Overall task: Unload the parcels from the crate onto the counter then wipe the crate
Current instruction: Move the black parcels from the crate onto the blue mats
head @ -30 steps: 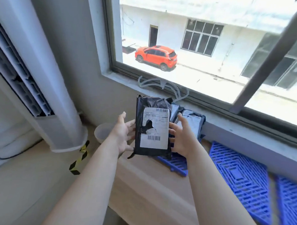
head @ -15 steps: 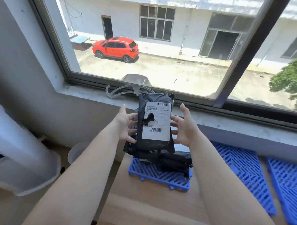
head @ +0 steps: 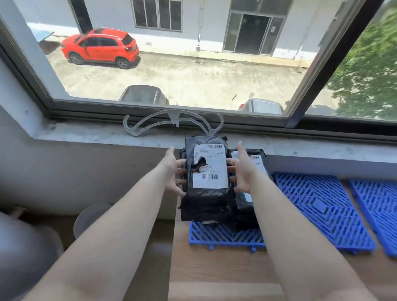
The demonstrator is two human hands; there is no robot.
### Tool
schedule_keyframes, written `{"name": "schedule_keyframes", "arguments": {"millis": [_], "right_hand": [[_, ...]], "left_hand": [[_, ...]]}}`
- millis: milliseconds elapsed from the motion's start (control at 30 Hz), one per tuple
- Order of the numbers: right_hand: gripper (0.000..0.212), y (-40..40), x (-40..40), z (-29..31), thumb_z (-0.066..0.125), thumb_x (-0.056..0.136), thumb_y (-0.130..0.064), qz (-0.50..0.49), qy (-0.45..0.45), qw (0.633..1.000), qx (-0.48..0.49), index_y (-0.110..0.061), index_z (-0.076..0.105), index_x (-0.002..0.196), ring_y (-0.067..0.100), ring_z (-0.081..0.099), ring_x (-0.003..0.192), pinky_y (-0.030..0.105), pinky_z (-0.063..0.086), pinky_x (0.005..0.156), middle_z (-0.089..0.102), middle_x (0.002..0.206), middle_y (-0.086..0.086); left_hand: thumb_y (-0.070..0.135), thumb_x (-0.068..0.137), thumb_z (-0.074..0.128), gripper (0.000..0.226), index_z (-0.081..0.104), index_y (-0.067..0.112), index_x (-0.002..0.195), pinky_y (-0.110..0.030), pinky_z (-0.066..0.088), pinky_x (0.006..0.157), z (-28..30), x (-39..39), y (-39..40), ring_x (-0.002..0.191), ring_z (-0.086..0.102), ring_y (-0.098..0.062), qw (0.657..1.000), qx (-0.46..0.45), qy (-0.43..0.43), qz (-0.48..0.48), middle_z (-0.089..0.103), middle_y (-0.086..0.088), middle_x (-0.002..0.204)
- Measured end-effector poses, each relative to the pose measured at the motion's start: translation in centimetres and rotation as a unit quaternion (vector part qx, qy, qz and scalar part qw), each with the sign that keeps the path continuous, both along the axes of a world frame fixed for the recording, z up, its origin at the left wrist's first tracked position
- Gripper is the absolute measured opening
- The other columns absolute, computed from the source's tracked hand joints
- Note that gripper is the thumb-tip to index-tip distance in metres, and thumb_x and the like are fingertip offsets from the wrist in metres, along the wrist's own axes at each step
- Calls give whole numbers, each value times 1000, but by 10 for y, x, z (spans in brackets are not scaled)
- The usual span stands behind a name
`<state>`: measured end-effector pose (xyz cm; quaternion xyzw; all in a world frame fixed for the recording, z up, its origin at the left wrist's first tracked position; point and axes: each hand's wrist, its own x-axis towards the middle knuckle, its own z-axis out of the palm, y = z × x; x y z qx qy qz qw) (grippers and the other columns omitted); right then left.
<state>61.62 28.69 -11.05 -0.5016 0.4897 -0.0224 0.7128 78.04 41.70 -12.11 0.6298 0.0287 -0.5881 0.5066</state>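
Observation:
A black plastic parcel (head: 209, 171) with a torn white label is held between my two hands. My left hand (head: 174, 172) grips its left edge and my right hand (head: 242, 172) grips its right edge, thumbs up. The parcel sits on top of a pile of black parcels (head: 204, 209). Another labelled black parcel (head: 258, 161) lies behind my right hand. The pile rests on a blue plastic lattice panel (head: 223, 236) on the wooden counter (head: 221, 278), against the wall under the window.
Two more blue lattice panels (head: 322, 208) (head: 381, 210) lie flat on the counter to the right. A clear plastic hanger (head: 171, 123) lies on the grey window sill (head: 91, 135). Left of the counter stand a pale round container (head: 87, 218) and a grey cylinder (head: 11, 251).
Both hands carried the labelled parcel from mid-air forward and down onto the pile of black parcels. My view swung right, away from the tall white unit.

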Motion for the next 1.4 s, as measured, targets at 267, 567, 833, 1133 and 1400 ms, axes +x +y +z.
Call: {"name": "schedule_keyframes", "arguments": {"millis": [267,567,833,1133,1400], "right_hand": [[92,-3,-3,-10,14,89,-81,-47,-10,999,-25,-14,70,118,26,61,86,33,48,71,68,107,10],[53,13,0,-10,60,94,-39,-6,38,968,-248,-23,44,142,19,48,120,34,36,92,49,135,-3],[71,17,-37,2,66,85,-46,154,226,798,-536,-37,35,148,28,23,141,45,29,112,30,154,3],[89,35,-130,-7,53,86,-66,261,401,660,-579,-31,9,155,35,9,147,60,10,117,12,161,7],[83,65,-299,-13,58,83,-63,167,456,683,-546,-33,24,153,34,16,145,54,16,117,25,156,9]], "left_hand": [[69,95,16,76,40,20,149,-71,29,103,-2,-1,-14,140,32,-41,999,-12,4,-48,33,-14,156],[58,81,58,71,35,38,146,-53,46,101,2,-3,-16,127,49,-31,961,-18,-233,-145,47,0,144],[48,88,51,66,29,41,150,-48,36,104,1,-44,-24,137,31,-29,613,11,-715,-335,29,4,159],[51,94,46,64,24,36,153,-52,16,115,-12,-142,-32,144,17,-33,471,-74,-779,-407,24,4,161],[53,85,53,75,25,33,151,-59,19,110,-11,-300,-39,140,22,-36,408,-73,-774,-478,20,-3,160]]}}
